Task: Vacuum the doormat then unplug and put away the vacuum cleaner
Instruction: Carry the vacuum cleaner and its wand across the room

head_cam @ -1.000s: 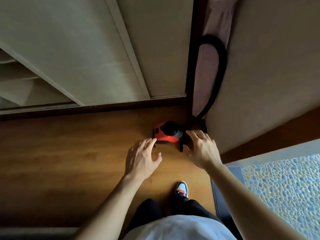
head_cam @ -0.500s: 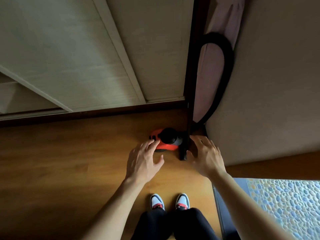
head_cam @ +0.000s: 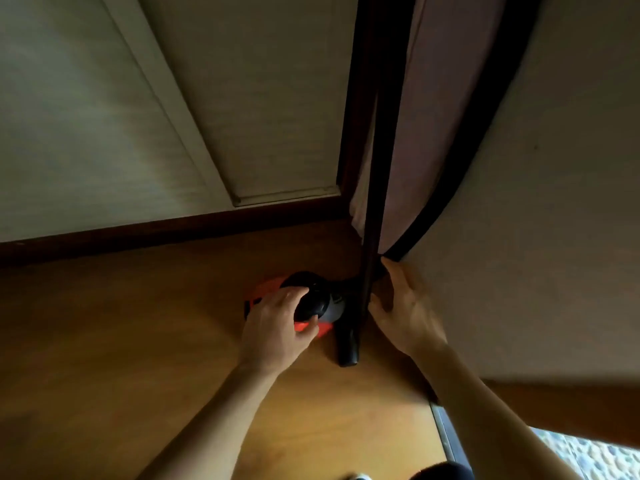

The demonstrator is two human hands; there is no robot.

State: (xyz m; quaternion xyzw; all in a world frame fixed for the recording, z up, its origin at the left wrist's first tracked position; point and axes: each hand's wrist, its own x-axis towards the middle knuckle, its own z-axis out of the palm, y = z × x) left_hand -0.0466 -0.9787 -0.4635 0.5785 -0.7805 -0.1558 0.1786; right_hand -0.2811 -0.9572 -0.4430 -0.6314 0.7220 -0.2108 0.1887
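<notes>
Vacuum cleaner (head_cam: 318,301), red and black, sat on the wooden floor (head_cam: 138,341) in the far corner, just left of a dark door post (head_cam: 349,116), as you bent over it. Your left hand (head_cam: 277,323) gripped its black top, fingers curled over the dome and thumb pressed on the red shell. Your right hand (head_cam: 408,313) lay just right of the black tube (head_cam: 369,254), which stood nearly upright beside the cleaner with its end on the floor. Its fingers were fairly straight and pointed away from you, the thumb spread toward the tube, holding nothing. A black hose (head_cam: 433,209) curved up along the right-hand wall (head_cam: 554,237), across a pale curtain (head_cam: 433,116).
</notes>
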